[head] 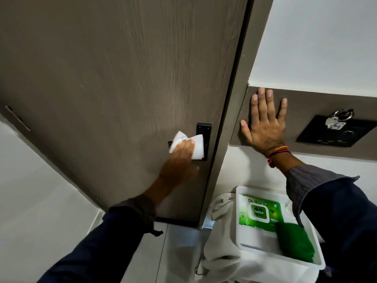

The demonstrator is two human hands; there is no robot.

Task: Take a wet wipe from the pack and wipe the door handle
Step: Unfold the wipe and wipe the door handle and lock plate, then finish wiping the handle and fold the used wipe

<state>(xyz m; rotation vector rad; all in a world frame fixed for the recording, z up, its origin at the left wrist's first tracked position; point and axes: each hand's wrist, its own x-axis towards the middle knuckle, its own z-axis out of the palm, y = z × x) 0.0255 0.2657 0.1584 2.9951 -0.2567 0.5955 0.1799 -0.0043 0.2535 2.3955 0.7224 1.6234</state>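
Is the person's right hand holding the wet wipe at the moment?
No, the right hand lies flat and empty on the brown wall panel, while the left hand presses the wet wipe on the door handle.

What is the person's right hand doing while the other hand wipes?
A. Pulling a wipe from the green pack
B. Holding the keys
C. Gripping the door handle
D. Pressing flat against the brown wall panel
D: the right hand lies open, fingers spread, flat on the brown wall panel, while the left hand presses the white wet wipe on the black door handle.
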